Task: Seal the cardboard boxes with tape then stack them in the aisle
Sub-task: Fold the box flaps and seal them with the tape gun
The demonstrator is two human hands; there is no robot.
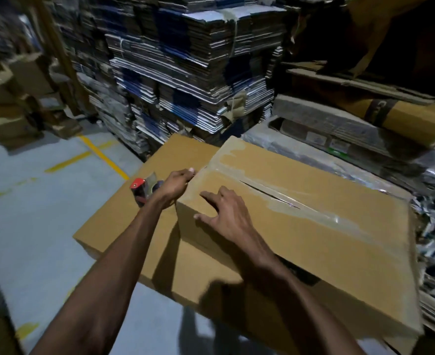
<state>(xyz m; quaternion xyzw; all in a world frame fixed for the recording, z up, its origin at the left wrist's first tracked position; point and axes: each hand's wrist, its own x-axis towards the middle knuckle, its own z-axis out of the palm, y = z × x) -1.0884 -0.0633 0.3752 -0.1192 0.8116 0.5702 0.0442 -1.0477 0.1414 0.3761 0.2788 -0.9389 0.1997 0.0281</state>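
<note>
A brown cardboard box (pixel 326 242) lies on top of a second, wider cardboard box (pixel 124 221). Clear tape (pixel 283 198) runs along the upper box's centre seam, which gapes slightly near the middle, and the tape folds down over the box's left end. My left hand (pixel 176 184) presses at that left end, by the tape's edge, its fingers curled against the cardboard. Just behind its wrist a red tape dispenser (pixel 142 190) sits on the lower box. My right hand (pixel 224 213) rests flat on the upper box near the left corner, fingers spread.
Tall stacks of flattened cartons (pixel 185 73) stand close behind the boxes. More flat cardboard and bundled sheets (pixel 365 134) pile up on the right. Grey floor with yellow lines (pixel 98 152) opens to the left. Brown boxes (pixel 11 103) stand at the far left.
</note>
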